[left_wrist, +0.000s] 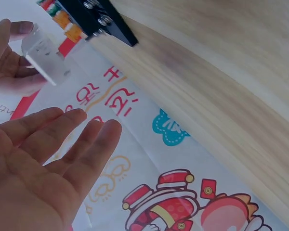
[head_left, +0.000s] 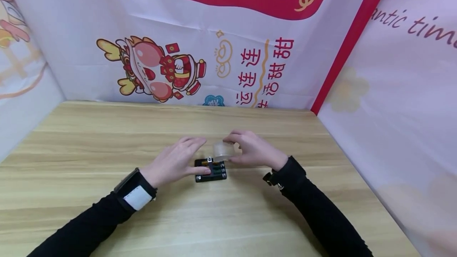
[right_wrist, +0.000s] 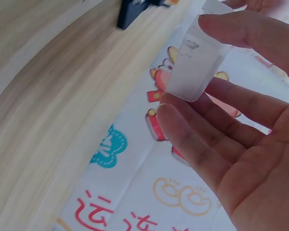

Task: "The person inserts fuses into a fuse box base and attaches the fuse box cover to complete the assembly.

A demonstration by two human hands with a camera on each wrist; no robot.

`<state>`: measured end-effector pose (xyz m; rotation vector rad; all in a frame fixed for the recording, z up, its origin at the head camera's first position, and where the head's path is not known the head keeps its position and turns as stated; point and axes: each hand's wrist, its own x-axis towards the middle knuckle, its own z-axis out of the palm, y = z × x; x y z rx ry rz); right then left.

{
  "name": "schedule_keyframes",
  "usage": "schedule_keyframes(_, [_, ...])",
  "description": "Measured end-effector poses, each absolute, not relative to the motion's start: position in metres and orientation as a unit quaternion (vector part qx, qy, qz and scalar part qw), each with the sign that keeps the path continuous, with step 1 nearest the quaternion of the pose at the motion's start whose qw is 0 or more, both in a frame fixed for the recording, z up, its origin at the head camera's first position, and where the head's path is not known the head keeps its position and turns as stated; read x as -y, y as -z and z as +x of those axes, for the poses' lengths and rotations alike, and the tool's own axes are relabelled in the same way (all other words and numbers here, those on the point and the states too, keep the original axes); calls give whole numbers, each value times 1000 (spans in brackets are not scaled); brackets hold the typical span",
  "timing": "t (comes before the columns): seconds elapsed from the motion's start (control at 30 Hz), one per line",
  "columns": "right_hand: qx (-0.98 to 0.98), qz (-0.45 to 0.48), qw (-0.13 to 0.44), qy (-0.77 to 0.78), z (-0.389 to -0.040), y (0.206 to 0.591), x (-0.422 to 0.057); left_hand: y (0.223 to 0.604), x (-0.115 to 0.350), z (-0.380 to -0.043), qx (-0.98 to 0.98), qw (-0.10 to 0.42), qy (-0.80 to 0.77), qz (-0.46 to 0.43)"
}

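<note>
A black fuse block (head_left: 220,177) with metal screws and small coloured fuses lies on the wooden table between the hands. My right hand (head_left: 255,150) holds a translucent plastic cover (head_left: 223,152) just beyond the block's back right corner, its thumb and fingers at the cover's edges in the right wrist view. The cover is tilted, and overlaps the block's rear edge in the head view. My left hand (head_left: 175,162) is at the block's left, fingers extended and spread, the thumb reaching over the coloured fuses. Its palm (left_wrist: 33,178) holds nothing in the left wrist view.
The wooden table (head_left: 214,217) stretches around the block. A printed white cloth (head_left: 171,15) hangs behind the table's back edge, and more cloth (head_left: 392,110) borders the right side. Wrist straps with devices (head_left: 133,189) sit over the black sleeves.
</note>
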<state>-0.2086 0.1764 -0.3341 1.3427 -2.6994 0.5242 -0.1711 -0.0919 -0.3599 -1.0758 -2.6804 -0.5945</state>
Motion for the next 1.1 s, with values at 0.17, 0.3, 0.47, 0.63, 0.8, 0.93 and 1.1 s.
schedule_keyframes(0.17, [866,464,40,-181,-199,327,-170,357,89,-169,899,116,201,-371])
schedule_keyframes(0.3, [858,477,42,-184,-194,325,-166,357,87,-168,895,125,206,-374])
schedule_keyframes(0.47, [855,481,43,-190,-191,324,-163,357,86,-168,894,131,213,-372])
schedule_keyframes(0.63, [849,486,42,-203,-189,325,-161,357,86,-167,891,135,221,-372])
schedule_keyframes(0.8, [841,497,35,-209,-190,328,-157,356,87,-168,884,143,221,-386])
schedule_keyframes(0.93, [838,504,23,-208,-190,331,-156,356,89,-167,885,134,210,-393])
schedule_keyframes(1.1, [839,505,6,-204,-190,338,-154,360,90,-167,891,109,204,-391])
